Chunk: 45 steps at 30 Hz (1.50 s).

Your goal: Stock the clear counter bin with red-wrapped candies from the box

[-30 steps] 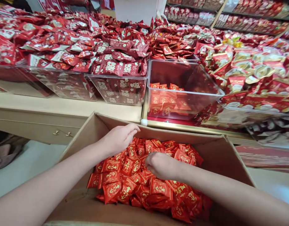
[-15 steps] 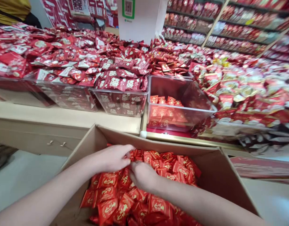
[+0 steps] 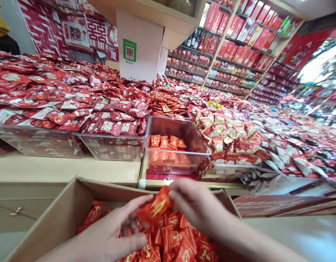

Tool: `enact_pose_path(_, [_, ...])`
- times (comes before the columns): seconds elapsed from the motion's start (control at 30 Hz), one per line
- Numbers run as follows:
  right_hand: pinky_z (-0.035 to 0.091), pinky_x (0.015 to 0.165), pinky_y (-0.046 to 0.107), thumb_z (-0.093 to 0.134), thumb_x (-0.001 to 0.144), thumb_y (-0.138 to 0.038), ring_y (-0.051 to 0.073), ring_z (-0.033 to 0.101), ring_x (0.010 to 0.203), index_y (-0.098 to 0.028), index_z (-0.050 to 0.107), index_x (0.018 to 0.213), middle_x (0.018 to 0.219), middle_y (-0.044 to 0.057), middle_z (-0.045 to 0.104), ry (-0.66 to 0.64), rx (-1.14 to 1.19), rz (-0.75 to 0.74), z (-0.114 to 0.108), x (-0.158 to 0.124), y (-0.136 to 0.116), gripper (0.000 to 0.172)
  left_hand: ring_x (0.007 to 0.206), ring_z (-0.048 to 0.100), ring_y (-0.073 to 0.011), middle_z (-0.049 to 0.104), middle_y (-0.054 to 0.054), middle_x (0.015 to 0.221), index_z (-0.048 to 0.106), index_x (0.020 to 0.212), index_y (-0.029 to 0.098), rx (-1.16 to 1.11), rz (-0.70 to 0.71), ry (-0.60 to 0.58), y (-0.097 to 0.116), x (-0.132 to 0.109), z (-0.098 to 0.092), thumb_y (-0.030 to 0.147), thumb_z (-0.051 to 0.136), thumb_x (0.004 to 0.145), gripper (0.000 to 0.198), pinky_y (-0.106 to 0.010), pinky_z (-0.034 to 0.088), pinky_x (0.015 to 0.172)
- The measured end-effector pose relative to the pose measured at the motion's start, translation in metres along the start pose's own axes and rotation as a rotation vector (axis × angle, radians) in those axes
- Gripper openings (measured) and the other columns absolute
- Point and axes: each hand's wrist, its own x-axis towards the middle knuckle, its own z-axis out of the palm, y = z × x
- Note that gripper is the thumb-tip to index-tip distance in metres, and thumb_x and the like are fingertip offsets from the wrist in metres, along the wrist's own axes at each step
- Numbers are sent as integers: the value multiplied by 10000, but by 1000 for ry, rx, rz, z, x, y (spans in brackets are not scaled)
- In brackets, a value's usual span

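My right hand (image 3: 194, 203) pinches a shiny red wrapped packet (image 3: 161, 202) with gold print, held above the cardboard box (image 3: 72, 198). My left hand (image 3: 118, 227) is just left of it, cupped, thumb and index finger apart. The packet's blurred left end reaches the left fingers; whether they bear any of its weight is unclear. Under both hands, many like packets (image 3: 175, 238) lie loose in the box. Past the box's far wall stands a clear plastic bin (image 3: 179, 154) with a low row of similar red packets (image 3: 164, 142) in it.
Heaped clear bins (image 3: 113, 145) of wrapped goods line the counter (image 3: 102, 171) to the left. More heaps (image 3: 233, 142) spread to the right. A white panel with a QR code (image 3: 129, 51) rises behind, and stocked shelves (image 3: 225, 54) stand farther back.
The view has tilted up and turned right. My hands, earlier close together among the packets, are now raised slightly and farther apart, with a red packet between them.
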Motion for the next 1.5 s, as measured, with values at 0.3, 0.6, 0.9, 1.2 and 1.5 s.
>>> enact_pose_path(0.3, [352, 582, 229, 404, 817, -233, 145, 551, 637, -156, 613, 840, 718, 46, 633, 185, -838, -32, -120, 77, 10, 224, 716, 536, -154, 577, 6, 786, 493, 1153, 200, 286, -8, 180, -3, 9, -3, 374, 419, 807, 394, -274, 438, 678])
enact_pose_path(0.6, [363, 586, 208, 489, 700, -200, 134, 552, 682, -176, 667, 823, 791, 24, 663, -460, -776, 110, -100, 115, 47, 218, 695, 555, -158, 612, 1, 771, 544, 1113, 224, 392, 44, 182, -21, 10, -7, 347, 433, 802, 352, -256, 427, 630])
enact_pose_path(0.9, [390, 468, 215, 593, 633, -260, 113, 522, 501, -143, 680, 775, 614, 14, 630, -785, -552, 382, -79, 136, 59, 204, 692, 575, -175, 642, -14, 765, 588, 1065, 229, 469, 67, 181, -21, 10, -5, 348, 452, 787, 331, -258, 433, 623])
enact_pose_path(1.2, [449, 490, 224, 679, 597, -386, 126, 568, 514, -140, 642, 776, 532, -17, 597, -867, -299, 556, -71, 135, 66, 306, 684, 582, -174, 649, -10, 760, 585, 1070, 243, 507, 51, 150, -21, 12, -6, 343, 441, 789, 331, -253, 433, 617])
enact_pose_path(1.5, [461, 493, 237, 681, 609, -435, 131, 573, 521, -115, 597, 743, 517, -11, 574, -909, -127, 679, -69, 132, 66, 357, 716, 580, -170, 647, -6, 758, 579, 1082, 223, 554, 25, 124, -17, 13, -9, 379, 446, 797, 351, -236, 432, 625])
